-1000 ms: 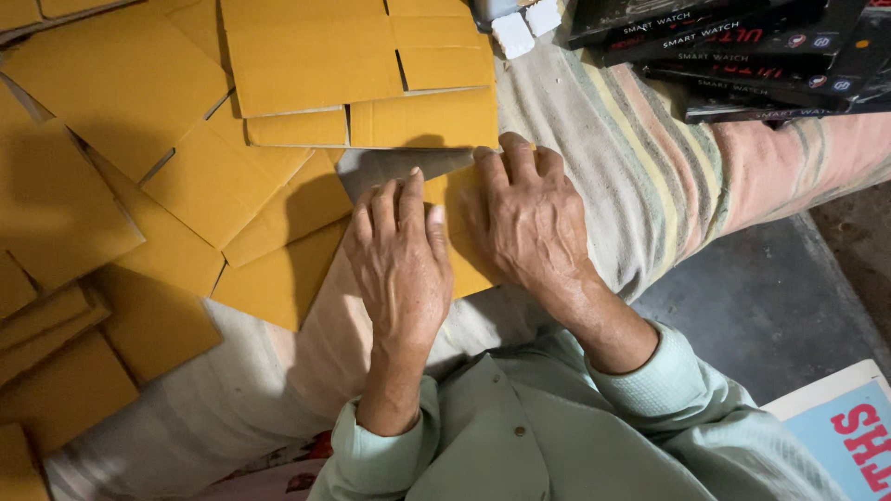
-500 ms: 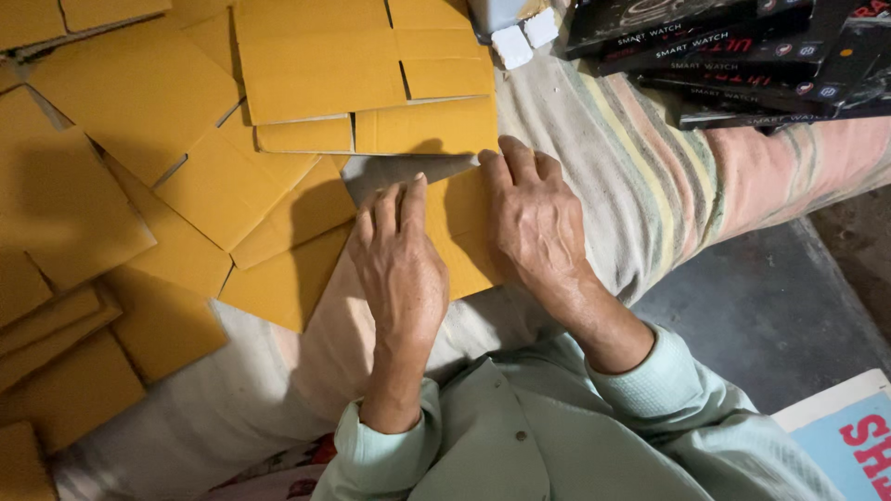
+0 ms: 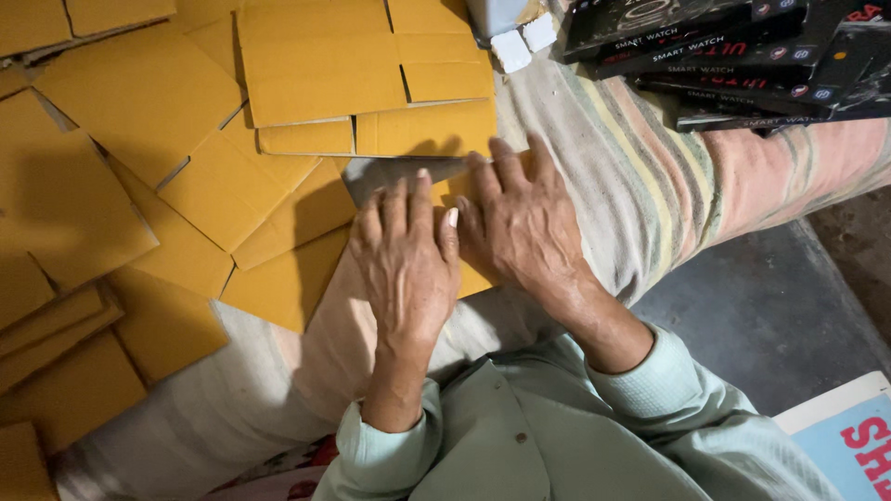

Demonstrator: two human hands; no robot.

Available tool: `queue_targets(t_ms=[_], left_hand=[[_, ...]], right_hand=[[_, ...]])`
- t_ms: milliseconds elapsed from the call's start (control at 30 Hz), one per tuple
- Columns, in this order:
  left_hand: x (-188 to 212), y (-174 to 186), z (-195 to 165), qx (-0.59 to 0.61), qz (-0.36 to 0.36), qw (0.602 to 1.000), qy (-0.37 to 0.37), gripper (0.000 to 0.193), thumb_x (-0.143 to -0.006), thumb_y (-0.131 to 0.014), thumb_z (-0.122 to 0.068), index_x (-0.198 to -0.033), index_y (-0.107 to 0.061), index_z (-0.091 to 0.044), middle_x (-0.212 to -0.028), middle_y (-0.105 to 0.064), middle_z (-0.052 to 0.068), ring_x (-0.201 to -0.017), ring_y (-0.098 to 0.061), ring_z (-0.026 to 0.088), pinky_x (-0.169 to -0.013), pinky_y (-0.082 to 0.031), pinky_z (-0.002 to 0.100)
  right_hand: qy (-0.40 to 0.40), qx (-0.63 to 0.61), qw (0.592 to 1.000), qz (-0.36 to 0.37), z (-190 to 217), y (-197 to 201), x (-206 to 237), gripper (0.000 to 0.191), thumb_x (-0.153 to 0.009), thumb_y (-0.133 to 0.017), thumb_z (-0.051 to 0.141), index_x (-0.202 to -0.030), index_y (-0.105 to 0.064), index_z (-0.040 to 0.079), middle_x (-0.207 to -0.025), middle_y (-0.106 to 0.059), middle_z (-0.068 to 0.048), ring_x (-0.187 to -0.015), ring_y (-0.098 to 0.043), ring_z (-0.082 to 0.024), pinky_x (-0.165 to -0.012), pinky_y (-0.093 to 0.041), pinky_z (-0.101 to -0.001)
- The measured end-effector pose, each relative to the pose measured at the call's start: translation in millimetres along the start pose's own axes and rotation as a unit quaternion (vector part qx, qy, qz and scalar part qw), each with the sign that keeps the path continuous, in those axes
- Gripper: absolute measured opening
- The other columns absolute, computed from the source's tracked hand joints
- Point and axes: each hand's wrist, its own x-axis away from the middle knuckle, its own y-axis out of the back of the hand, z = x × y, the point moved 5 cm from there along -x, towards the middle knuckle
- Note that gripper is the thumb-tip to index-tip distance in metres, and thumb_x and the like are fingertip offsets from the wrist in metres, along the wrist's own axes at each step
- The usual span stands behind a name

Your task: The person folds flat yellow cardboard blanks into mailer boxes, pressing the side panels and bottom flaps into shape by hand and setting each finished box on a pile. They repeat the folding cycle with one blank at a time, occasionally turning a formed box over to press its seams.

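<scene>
My left hand (image 3: 406, 264) lies flat, palm down, on a yellow-brown flat cardboard piece (image 3: 469, 275) that rests on a striped cloth. Beside it, my right hand (image 3: 520, 223) presses down on the same piece, fingers spread toward its far edge. Most of the piece is hidden under both hands; only its near right corner and a strip between the fingers show. A grey inner flap (image 3: 399, 172) lies just beyond my fingertips.
Several flat yellow cardboard blanks (image 3: 316, 74) lie scattered to the left and ahead. Black printed boxes (image 3: 733, 46) are stacked at the top right on the striped cloth (image 3: 640, 167). A dark floor (image 3: 761, 315) and a blue-and-white printed sheet (image 3: 849, 436) lie at the right.
Both hands have slid a little closer together on the cardboard piece, covering more of it. The stacks around them have not moved.
</scene>
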Motion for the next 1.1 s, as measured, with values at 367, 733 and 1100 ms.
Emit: queue_targets(t_ms=[367, 733, 1100], left_hand=[[2.4, -2.7, 0.8, -0.009, 0.027, 1.000, 0.004, 0.051, -0.105, -0.053, -0.029, -0.149, -0.051, -0.004, -0.152, -0.051, 0.018, -0.141, -0.044, 0.039, -0.116, -0.032, 0.061], [3.8, -0.3, 0.9, -0.010, 0.022, 1.000, 0.003, 0.049, -0.103, -0.055, -0.026, -0.148, -0.053, -0.009, -0.150, -0.051, 0.019, -0.139, -0.044, 0.042, -0.110, -0.039, 0.056], [6.9, -1.1, -4.8, -0.030, 0.018, 0.999, 0.025, 0.049, -0.104, -0.053, -0.028, -0.149, -0.053, -0.008, -0.155, -0.046, 0.019, -0.145, -0.038, 0.042, -0.113, -0.035, 0.059]], right_hand=[[-0.029, -0.042, 0.999, 0.008, 0.3, 1.3, -0.6, 0.053, -0.103, -0.055, 0.032, -0.144, -0.056, -0.001, -0.145, -0.056, -0.027, -0.144, -0.044, -0.047, -0.113, -0.038, -0.0577], [0.009, -0.002, 1.000, 0.029, 1.9, -1.5, -1.5, 0.055, -0.097, -0.060, 0.034, -0.145, -0.059, 0.007, -0.144, -0.053, -0.026, -0.136, -0.040, -0.055, -0.105, -0.041, -0.0620], [0.004, -0.001, 1.000, 0.031, 5.1, -0.6, -2.3, 0.059, -0.094, -0.061, 0.037, -0.144, -0.057, 0.006, -0.143, -0.052, -0.029, -0.136, -0.037, -0.055, -0.101, -0.039, -0.0632]])
